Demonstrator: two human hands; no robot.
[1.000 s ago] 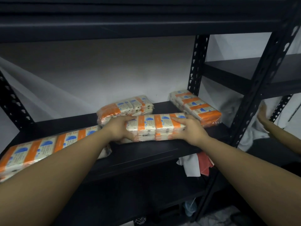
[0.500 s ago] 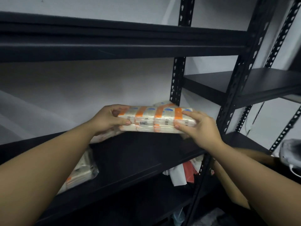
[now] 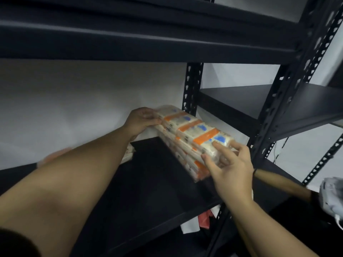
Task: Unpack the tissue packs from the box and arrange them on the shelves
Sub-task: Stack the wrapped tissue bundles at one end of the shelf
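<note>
Stacking tissue packs, mid-placement. Far left: blurred orange-white pack (image 3: 55, 154) on shelf (image 3: 152, 186), mostly hidden behind left forearm; another pack edge (image 3: 128, 154) peeking just past it. Left hand (image 3: 141, 121) gripping far end of tissue pack (image 3: 194, 130), fingers curled over its top. Pack angled, lying on more packs stacked below (image 3: 187, 160), near rear upright (image 3: 192, 86). Right hand (image 3: 230, 167) at near end, fingers spread and straight, touching wrap, not clenched. Right bay shelf (image 3: 259, 97) bare. Judging: several packs shelved, this one nearly seated. Box out of view, so remaining count unknown.
</note>
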